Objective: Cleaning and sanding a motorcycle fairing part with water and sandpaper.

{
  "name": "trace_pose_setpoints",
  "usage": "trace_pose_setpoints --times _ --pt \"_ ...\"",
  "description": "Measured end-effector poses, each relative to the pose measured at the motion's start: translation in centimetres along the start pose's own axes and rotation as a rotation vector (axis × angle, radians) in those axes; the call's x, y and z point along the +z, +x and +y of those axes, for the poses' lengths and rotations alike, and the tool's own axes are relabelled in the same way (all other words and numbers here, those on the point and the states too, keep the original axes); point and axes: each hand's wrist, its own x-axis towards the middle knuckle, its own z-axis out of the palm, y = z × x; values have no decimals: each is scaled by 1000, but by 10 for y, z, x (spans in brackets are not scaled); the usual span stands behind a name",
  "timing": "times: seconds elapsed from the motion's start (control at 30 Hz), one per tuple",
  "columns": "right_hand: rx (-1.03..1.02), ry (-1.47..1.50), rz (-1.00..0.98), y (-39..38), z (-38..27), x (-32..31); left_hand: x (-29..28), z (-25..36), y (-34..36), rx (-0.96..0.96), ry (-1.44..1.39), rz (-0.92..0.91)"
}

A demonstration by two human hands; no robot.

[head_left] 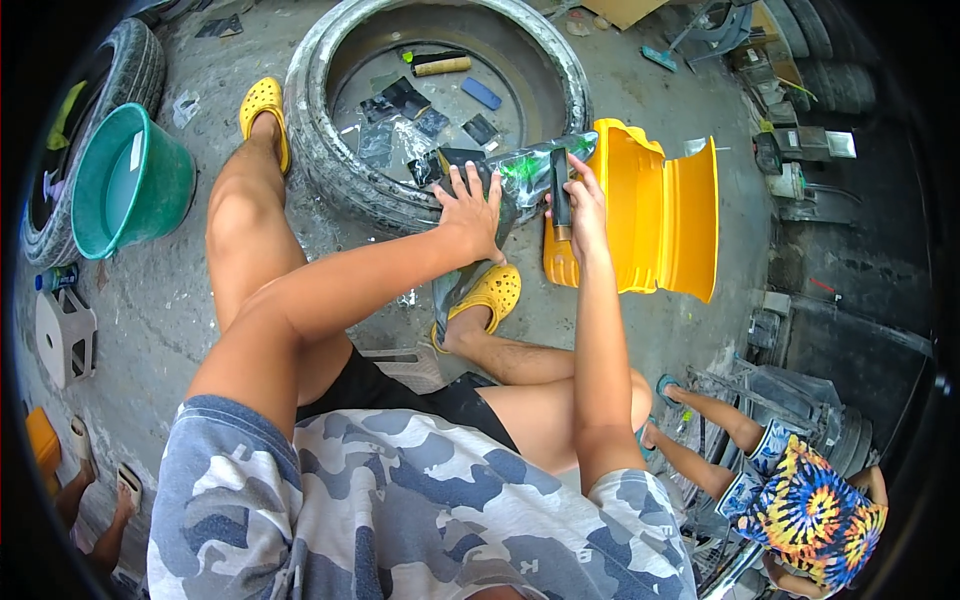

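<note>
My left hand (468,212) lies flat with fingers spread, palm down on dark, shiny material at the near rim of a big tire (335,180). A shiny, dark rubber-like strip with a green patch (525,172) runs from there to the right, over the tire's edge. My right hand (588,205) grips a long, flat black tool (560,195), held upright against the right end of the strip. Its exact kind is not clear. A dark length of the material (447,290) hangs down beside my yellow clog (492,292).
Inside the tire lie black rubber pieces (405,98), a tan roll (442,66) and a blue block (482,94). An open yellow case (640,220) stands at right, a green bucket (135,190) at left. Another person (805,505) is at lower right.
</note>
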Motion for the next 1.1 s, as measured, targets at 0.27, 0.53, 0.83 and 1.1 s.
trace_pose_setpoints --times 0.27,0.53,0.83,1.1 --pt "-7 -36 13 16 -3 2 1 -13 21 31 -65 -30" --pt "22 -14 9 38 6 3 -6 -71 46 -106 -322 -178" --pt "-53 12 34 21 -1 3 5 -64 45 -9 -637 59" --pt "-188 32 55 57 32 -13 -13 -77 60 142 -635 229"
